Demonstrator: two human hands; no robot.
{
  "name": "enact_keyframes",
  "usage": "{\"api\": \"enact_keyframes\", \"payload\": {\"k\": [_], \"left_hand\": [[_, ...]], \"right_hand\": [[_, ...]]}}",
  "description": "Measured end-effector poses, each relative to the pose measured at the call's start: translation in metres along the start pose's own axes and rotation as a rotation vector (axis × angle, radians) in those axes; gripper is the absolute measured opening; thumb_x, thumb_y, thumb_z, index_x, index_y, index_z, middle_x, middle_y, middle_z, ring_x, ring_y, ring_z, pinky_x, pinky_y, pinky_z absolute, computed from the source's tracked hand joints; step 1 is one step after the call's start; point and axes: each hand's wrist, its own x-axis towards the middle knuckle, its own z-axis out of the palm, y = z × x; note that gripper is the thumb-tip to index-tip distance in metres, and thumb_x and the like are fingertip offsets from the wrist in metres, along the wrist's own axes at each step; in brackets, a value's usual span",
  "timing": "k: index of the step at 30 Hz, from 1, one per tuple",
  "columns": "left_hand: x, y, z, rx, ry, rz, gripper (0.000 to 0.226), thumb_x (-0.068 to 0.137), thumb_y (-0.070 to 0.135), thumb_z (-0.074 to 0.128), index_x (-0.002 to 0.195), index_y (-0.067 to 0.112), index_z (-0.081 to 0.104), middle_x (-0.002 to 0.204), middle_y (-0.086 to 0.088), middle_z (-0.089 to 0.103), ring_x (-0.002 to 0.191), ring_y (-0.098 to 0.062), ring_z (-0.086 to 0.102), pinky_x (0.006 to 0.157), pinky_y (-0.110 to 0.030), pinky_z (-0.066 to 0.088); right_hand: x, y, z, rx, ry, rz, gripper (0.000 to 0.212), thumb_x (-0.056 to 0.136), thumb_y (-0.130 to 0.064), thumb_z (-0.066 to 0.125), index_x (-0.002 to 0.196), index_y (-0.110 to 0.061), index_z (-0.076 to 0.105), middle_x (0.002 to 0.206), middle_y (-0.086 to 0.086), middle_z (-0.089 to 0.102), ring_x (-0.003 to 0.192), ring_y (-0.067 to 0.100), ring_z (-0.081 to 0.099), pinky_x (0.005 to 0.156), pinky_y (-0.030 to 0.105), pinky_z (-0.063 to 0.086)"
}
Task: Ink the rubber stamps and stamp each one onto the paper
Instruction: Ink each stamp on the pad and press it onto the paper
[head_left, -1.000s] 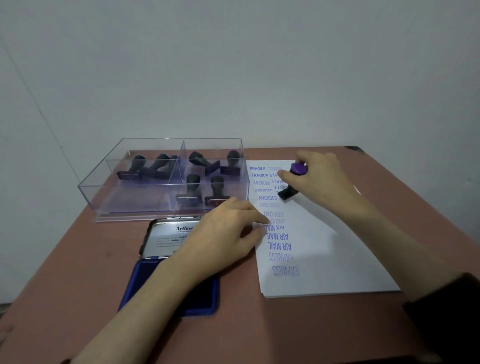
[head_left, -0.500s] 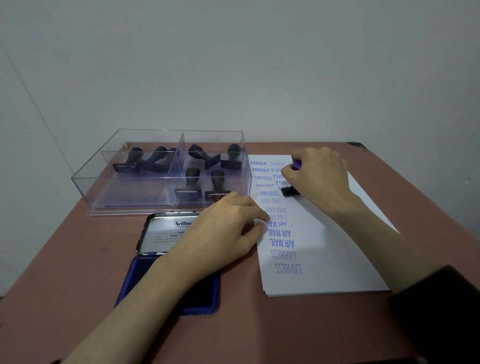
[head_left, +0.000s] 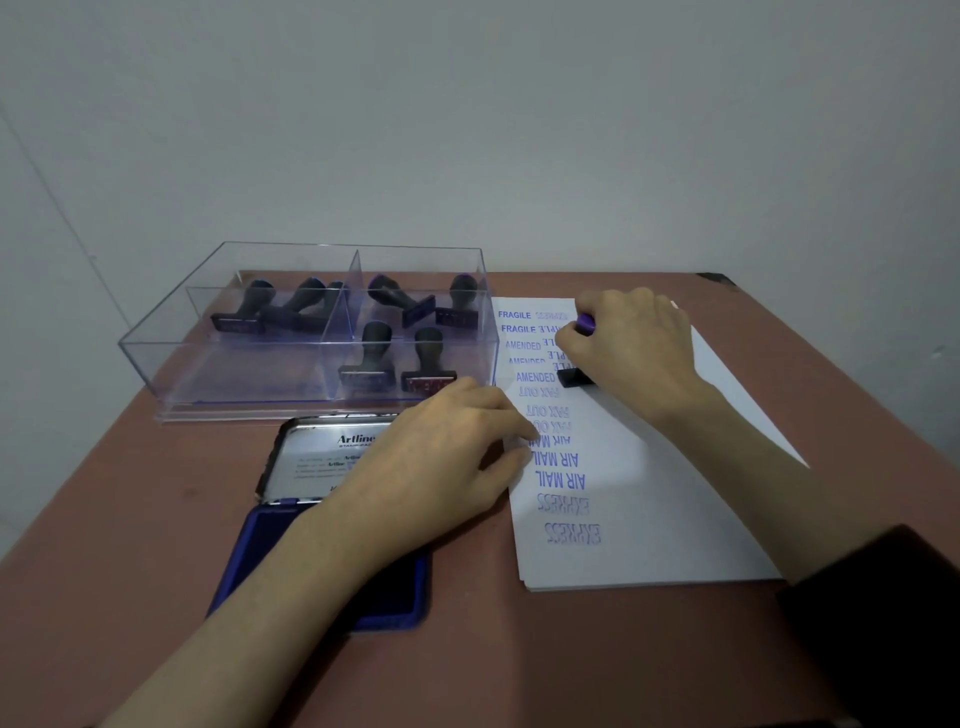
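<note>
— Where is the stamp?

— The stamp (head_left: 574, 378) stands on the paper (head_left: 649, 493). Its black base is down on the sheet just right of the "AMENDED" prints, and its purple cap peeks out above.

— And the right hand?

— The right hand (head_left: 631, 353) covers it from above. Its fingers (head_left: 571, 344) are curled round the handle and clamped on it, hiding most of the shaft.

— The left one?

— The left hand (head_left: 441, 457) reaches over the open ink pad (head_left: 311, 561). Its fingers are relaxed and grip nothing, with the tips resting on the paper's left edge by the "AIR MAIL" prints.

— Anything else on the surface (head_left: 156, 519)?

— A clear box (head_left: 171, 358) sits behind the pad, with more stamps (head_left: 371, 358) in its two compartments.
</note>
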Motion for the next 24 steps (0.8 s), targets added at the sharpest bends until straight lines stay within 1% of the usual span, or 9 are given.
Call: {"api": "enact_keyframes", "payload": {"k": [2,7,11,15,17,21,24], "left_hand": [[-0.0001,0.0001,0.0001,0.014,0.002,0.010,0.030,0.085,0.033,0.049,0.103,0.022,0.070,0.095,0.009,0.066,0.086,-0.013,0.053,0.071,-0.035,0.051],[0.0004,-0.0003,-0.0001,0.041,0.008,0.020,0.030,0.085,0.036,0.049,0.102,0.022,0.071,0.093,0.010,0.066,0.083,-0.011,0.053,0.069,-0.030,0.051],[0.0012,-0.0002,0.0001,0.049,-0.006,0.035,0.039,0.084,0.042,0.040,0.100,0.023,0.071,0.092,0.011,0.066,0.083,-0.011,0.055,0.067,-0.028,0.052],[0.0009,-0.0013,0.0012,0.051,-0.012,0.033,0.040,0.085,0.044,0.038,0.100,0.024,0.070,0.092,0.012,0.065,0.083,-0.010,0.054,0.066,-0.028,0.052],[0.0015,-0.0013,0.0016,0.059,-0.010,0.039,0.039,0.085,0.043,0.040,0.099,0.024,0.071,0.092,0.012,0.066,0.083,-0.010,0.055,0.066,-0.028,0.052],[0.0021,-0.0012,0.0020,0.056,-0.013,0.038,0.036,0.085,0.042,0.043,0.099,0.023,0.071,0.093,0.011,0.066,0.084,-0.009,0.055,0.067,-0.027,0.053],[0.0009,-0.0016,0.0023,0.054,-0.024,0.035,0.041,0.085,0.044,0.038,0.100,0.024,0.071,0.093,0.012,0.065,0.085,-0.009,0.055,0.068,-0.028,0.052]], "right_hand": [[-0.0014,0.0017,0.0021,0.004,-0.010,-0.018,0.021,0.083,-0.023,0.048,0.067,-0.011,0.042,0.054,0.001,0.035,0.062,0.030,0.039,0.058,0.031,0.027],[-0.0044,0.0031,0.0036,0.012,-0.027,-0.019,0.021,0.088,-0.025,0.044,0.073,-0.011,0.039,0.056,0.000,0.035,0.062,0.028,0.038,0.055,0.032,0.021],[-0.0043,0.0026,0.0041,0.020,-0.029,-0.009,0.021,0.089,-0.024,0.043,0.073,-0.012,0.037,0.057,0.000,0.035,0.060,0.027,0.036,0.052,0.033,0.018],[-0.0047,0.0025,0.0056,0.011,-0.022,-0.015,0.020,0.090,-0.025,0.042,0.075,-0.012,0.039,0.057,0.000,0.035,0.059,0.026,0.037,0.047,0.030,0.017],[-0.0045,0.0024,0.0059,0.010,-0.019,-0.017,0.020,0.091,-0.025,0.042,0.075,-0.012,0.039,0.057,-0.001,0.035,0.060,0.026,0.038,0.048,0.031,0.018],[-0.0047,0.0021,0.0064,0.014,-0.015,-0.013,0.019,0.091,-0.025,0.042,0.076,-0.012,0.039,0.057,0.000,0.034,0.062,0.028,0.040,0.056,0.031,0.022],[-0.0053,0.0016,0.0067,0.005,-0.008,-0.022,0.019,0.091,-0.025,0.042,0.076,-0.012,0.040,0.056,-0.001,0.034,0.061,0.027,0.039,0.053,0.031,0.020]]}}
